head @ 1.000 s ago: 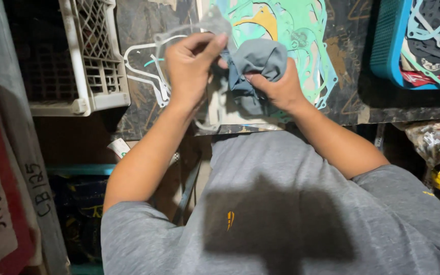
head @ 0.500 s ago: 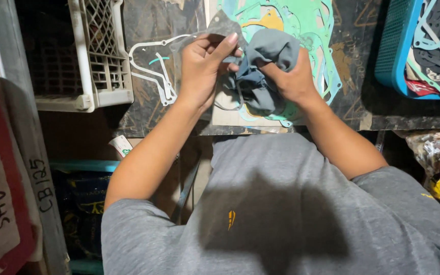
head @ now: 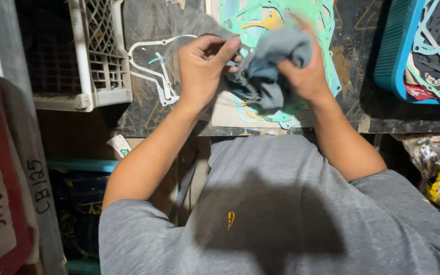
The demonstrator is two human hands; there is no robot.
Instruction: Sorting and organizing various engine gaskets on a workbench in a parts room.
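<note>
Grey-blue rag (head: pixel 276 66) bunched between both hands — left fingers (head: pixel 225 51) pinching its edge, right hand (head: pixel 306 76) clamped round it.

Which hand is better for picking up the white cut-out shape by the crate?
Probably the left hand. It is right next to the white gasket lying on the bench, and only pinches an edge of the grey cloth. The right hand is further away, bunched up in that cloth.

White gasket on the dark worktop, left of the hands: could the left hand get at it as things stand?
Probably yes. The white gasket lies flat and uncovered just beside the left hand, with nothing between them. But that hand is pinching the grey cloth with the right hand, so it would need to let go.
</note>
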